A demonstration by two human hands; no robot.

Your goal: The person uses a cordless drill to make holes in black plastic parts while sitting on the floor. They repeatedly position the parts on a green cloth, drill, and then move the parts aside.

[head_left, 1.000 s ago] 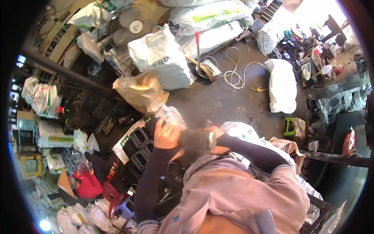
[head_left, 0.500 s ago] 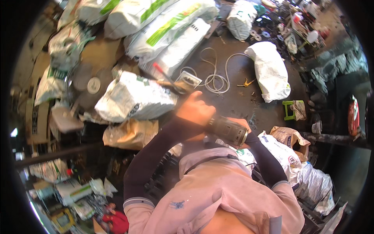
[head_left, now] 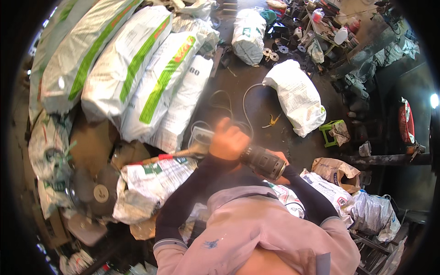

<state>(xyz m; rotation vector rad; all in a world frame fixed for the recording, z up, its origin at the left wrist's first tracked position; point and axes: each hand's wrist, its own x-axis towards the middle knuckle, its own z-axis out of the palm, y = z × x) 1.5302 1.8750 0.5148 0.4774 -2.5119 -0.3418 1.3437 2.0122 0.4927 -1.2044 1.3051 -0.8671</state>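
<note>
A dark, ribbed cylindrical thing point(head_left: 263, 163) is between my two hands in front of my waist. It looks like the body of a power tool, but its exact kind does not show. My left hand point(head_left: 229, 140), blurred, is closed around its left end. My right hand point(head_left: 280, 160) closes around its far right side, with the fingers partly hidden behind it. Just left of my left hand is a wooden stick point(head_left: 183, 152) with red bands, above a white sack point(head_left: 153, 185). Whether the stick touches that hand cannot be made out.
Large white and green sacks point(head_left: 126, 68) lie at the far left. Another white sack point(head_left: 298, 98) stands ahead, beside a pale hose point(head_left: 247, 110) on the dark floor. A small green stool point(head_left: 332, 133) is to the right. More sacks point(head_left: 327, 192) lie beside my right arm.
The whole view has turned, so the sacks at left show more fully. The red-banded stick now lies flatter, left of my left hand. Both hands keep hold of the dark cylindrical thing.
</note>
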